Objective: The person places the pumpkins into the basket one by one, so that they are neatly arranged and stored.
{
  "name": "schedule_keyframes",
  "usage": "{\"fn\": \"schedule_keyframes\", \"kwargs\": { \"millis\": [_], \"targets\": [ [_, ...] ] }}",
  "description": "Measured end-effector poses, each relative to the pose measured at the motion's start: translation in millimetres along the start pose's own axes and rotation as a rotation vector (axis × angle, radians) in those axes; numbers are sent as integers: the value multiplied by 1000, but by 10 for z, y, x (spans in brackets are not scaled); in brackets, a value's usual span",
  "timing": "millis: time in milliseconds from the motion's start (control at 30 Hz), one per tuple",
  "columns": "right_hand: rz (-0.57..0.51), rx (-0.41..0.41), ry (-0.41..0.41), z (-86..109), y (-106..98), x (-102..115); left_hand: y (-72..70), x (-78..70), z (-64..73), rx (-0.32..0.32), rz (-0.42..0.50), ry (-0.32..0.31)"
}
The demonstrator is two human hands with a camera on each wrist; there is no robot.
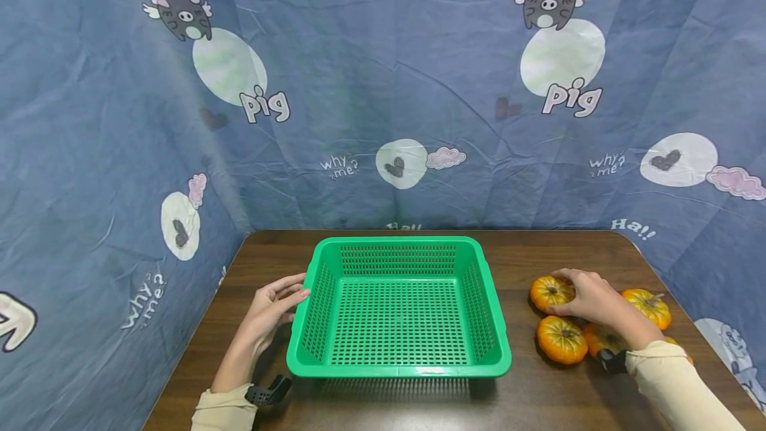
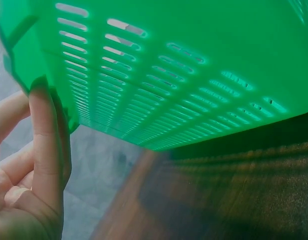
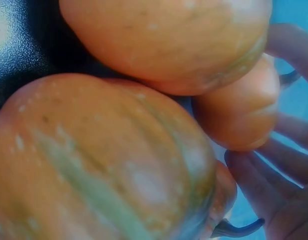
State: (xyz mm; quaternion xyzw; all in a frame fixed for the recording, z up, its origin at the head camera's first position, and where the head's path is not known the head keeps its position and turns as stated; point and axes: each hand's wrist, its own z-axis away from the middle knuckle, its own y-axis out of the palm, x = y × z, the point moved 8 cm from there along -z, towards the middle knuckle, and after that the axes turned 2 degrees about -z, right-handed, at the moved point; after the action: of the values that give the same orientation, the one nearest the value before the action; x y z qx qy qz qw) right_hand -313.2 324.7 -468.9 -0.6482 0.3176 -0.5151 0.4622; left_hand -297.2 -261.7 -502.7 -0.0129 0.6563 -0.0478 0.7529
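Note:
A green plastic basket (image 1: pixel 397 371) with slotted walls stands on the table; nothing lies in it. At its left rim, my left hand (image 1: pixel 269 308) holds the edge, thumb at the top. In the left wrist view, fingers (image 2: pixel 45 145) reach up under that rim. On the right, my right hand (image 1: pixel 592 294) grips a small orange pumpkin (image 1: pixel 547 292), thumb on the near side and fingers on the far side. Nearer me sits another pumpkin (image 1: pixel 561 340). The right wrist view shows the gripped pumpkin (image 3: pixel 243 117) partly behind bigger-looking ones.
More pumpkins lie at the right: one with a stem (image 1: pixel 647 308), another (image 1: pixel 600 339) partly hidden under the right forearm. The brown wooden table (image 1: pixel 509 398) ends at a blue printed cloth (image 1: pixel 359 85) behind and at the sides.

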Motion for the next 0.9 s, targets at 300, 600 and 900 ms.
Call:
{"fn": "schedule_keyframes", "kwargs": {
  "millis": [300,600,900],
  "targets": [
    [-64,-39,-10,27,-74,55,6,6,9,0,18,1],
    [-182,-45,-35,-2,-164,179,4,3,10,0,13,-2],
    [-229,-90,-79,-35,-322,336,10,-2,7,9,13,-1]
  ]
}}
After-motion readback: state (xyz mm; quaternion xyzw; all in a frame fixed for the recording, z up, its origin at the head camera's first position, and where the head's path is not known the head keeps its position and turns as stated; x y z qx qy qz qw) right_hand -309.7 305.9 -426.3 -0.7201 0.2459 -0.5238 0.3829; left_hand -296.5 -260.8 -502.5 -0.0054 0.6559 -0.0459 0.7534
